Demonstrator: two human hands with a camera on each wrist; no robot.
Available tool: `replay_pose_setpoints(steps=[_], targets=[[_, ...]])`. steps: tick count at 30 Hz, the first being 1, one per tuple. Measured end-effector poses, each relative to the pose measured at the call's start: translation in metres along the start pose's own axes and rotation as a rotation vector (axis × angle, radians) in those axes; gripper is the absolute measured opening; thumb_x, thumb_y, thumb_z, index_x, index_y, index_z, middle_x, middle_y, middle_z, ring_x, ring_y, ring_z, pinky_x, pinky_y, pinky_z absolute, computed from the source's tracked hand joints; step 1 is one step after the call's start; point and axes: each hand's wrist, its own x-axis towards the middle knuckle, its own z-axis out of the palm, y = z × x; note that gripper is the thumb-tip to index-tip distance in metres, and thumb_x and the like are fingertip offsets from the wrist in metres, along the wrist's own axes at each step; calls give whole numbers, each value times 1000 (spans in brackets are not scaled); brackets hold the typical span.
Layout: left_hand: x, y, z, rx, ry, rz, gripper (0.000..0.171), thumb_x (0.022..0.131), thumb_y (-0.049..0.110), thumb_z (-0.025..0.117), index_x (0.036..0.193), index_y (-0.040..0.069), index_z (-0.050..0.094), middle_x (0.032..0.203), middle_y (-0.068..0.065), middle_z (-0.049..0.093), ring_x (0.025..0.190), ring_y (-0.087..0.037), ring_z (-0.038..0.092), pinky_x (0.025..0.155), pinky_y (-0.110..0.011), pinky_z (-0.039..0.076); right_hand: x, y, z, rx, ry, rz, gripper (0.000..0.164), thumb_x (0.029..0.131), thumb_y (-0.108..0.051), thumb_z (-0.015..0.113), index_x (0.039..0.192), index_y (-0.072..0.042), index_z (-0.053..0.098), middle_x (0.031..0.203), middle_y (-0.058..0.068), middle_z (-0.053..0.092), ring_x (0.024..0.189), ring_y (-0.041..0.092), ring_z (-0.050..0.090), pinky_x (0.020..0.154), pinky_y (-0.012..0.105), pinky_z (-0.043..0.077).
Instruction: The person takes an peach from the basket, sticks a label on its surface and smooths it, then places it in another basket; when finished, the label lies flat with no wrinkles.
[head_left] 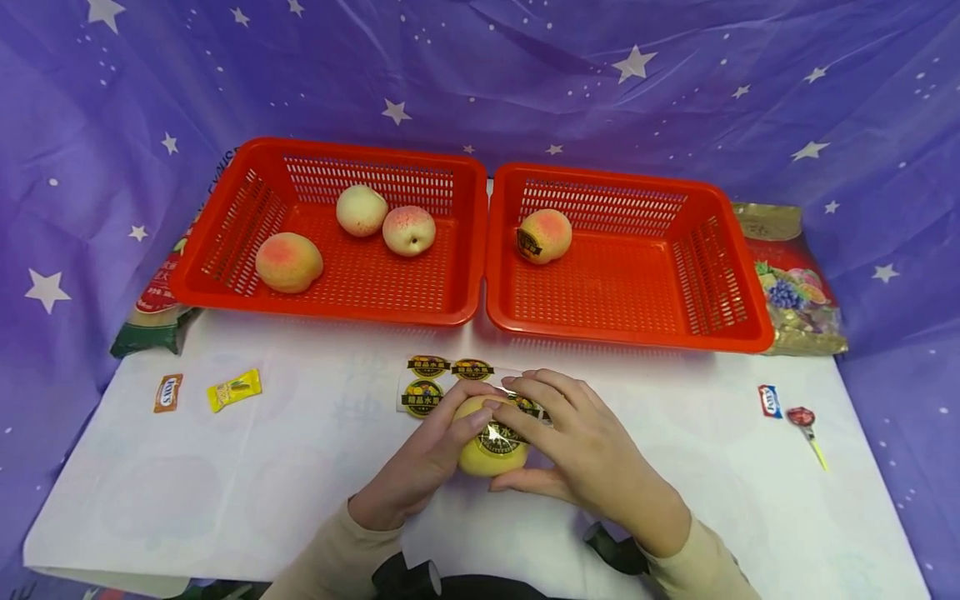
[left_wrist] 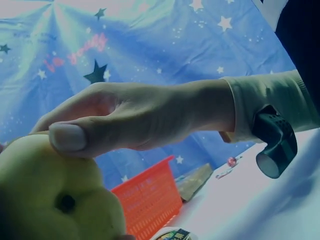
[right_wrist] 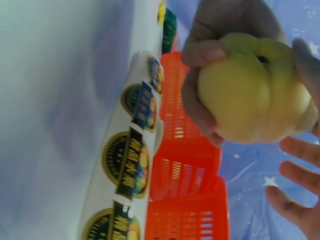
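A yellow apple [head_left: 472, 460] is between my two hands above the table's front middle. My left hand [head_left: 423, 458] grips its left side, the thumb lying on top. A round black-and-gold sticker [head_left: 498, 440] with clear, shiny film is on the apple's upper face. My right hand [head_left: 596, 442] rests fingertips on the sticker, its thumb touching the apple's lower right side. In the right wrist view, several right fingers [right_wrist: 300, 185] stand spread and straight, apart from the apple. Just behind the hands lies a sticker sheet [head_left: 452, 385], partly hidden by them.
A left red basket [head_left: 330, 310] holds three peaches [head_left: 289, 263]. Beside it, the right red basket [head_left: 630, 333] holds one peach [head_left: 551, 235] bearing a sticker. Small candies [head_left: 234, 390] lie left, a lollipop [head_left: 802, 418] and a wrapped candy [head_left: 769, 401] right. Bags [head_left: 795, 283] flank the baskets.
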Motion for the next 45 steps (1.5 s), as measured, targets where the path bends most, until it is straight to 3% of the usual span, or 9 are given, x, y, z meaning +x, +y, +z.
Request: replay_pose_setpoints(steps=[8,16,23,31,34,37,41,45], targets=[[1,4,0,-80,34,-14,35,93,27,35,124,10,35,124,-9,35,110,-25,39,87,-34,34,0,4,5,-123,201,-53,59,66,-54,66,102,-7,66,100,11,63,90,27,57,70,35,44],[4,3,-1,-106,52,-53,33,94,29,32,121,11,39,122,-8,37,111,-23,37,90,-36,30,1,3,6,-158,179,-108,52,72,-49,63,105,-9,65,101,6,64,90,26,57,70,35,45],[6,3,4,-206,97,-112,30,94,26,30,119,12,39,118,-9,41,104,-23,41,85,-33,34,3,3,7,-157,322,-174,47,66,-45,70,87,-2,69,86,8,66,77,23,59,65,32,46],[4,7,3,-190,82,-86,33,93,24,28,122,10,34,122,-9,37,109,-24,38,88,-34,33,3,3,5,-176,365,-121,49,61,-46,72,75,0,68,78,7,66,71,22,59,62,31,44],[2,8,0,-170,80,-74,37,93,26,28,127,12,31,127,-6,33,114,-22,34,93,-35,28,-3,9,-1,-170,367,-60,47,65,-47,70,74,-1,67,78,9,65,72,25,58,62,34,42],[1,8,-5,-172,25,-27,42,91,25,30,131,13,26,128,-9,33,109,-27,41,93,-36,30,-14,24,-11,-168,391,80,43,75,-43,65,78,0,67,83,12,64,75,29,58,64,37,40],[0,10,-13,-148,-76,44,52,87,19,39,135,18,19,127,-15,35,92,-36,53,85,-36,41,-39,57,-34,-213,362,447,35,82,-33,61,90,0,66,96,16,61,88,35,52,75,41,36],[1,24,-12,-46,-70,41,61,83,11,56,132,22,22,128,-10,34,102,-32,51,83,-34,45,-70,93,-57,-329,269,763,38,82,-30,60,103,2,61,111,21,53,102,40,42,85,48,29]])
